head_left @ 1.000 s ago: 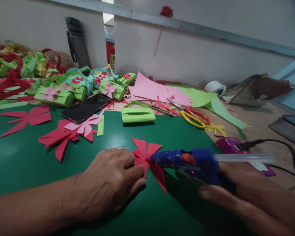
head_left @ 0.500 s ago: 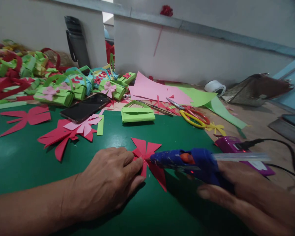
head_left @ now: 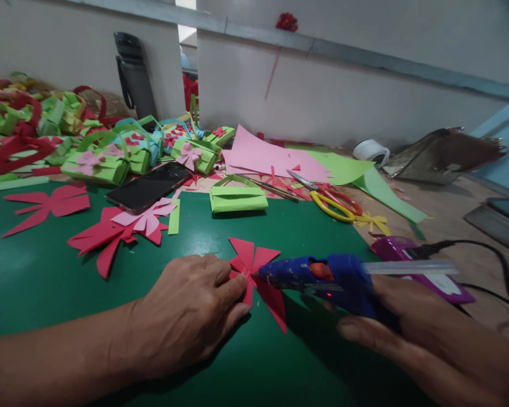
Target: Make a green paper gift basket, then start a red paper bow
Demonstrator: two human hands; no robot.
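The red paper bow (head_left: 254, 271) lies flat on the green mat (head_left: 46, 282) that covers the near part of the counter (head_left: 449, 226), between the two hands and close in front of the person. The left hand (head_left: 190, 311) rests palm down on the mat just left of the bow, its fingertips (head_left: 237, 282) pressing the bow's left edge beside the centre knot. The right hand (head_left: 411, 322) grips the glue gun (head_left: 326, 280) around its handle, a finger lying along the underside; whether it presses the trigger cannot be told. The gun's long axis runs nearly level from right to left, a clear glue stick (head_left: 411, 267) jutting from its back and the nozzle touching or just at the bow's centre, right beside the left fingertips. So the bow's centre sits where nozzle and fingertips meet, with the left hand the nearer one. The bow's lobes fan up toward the far side and down toward the person.
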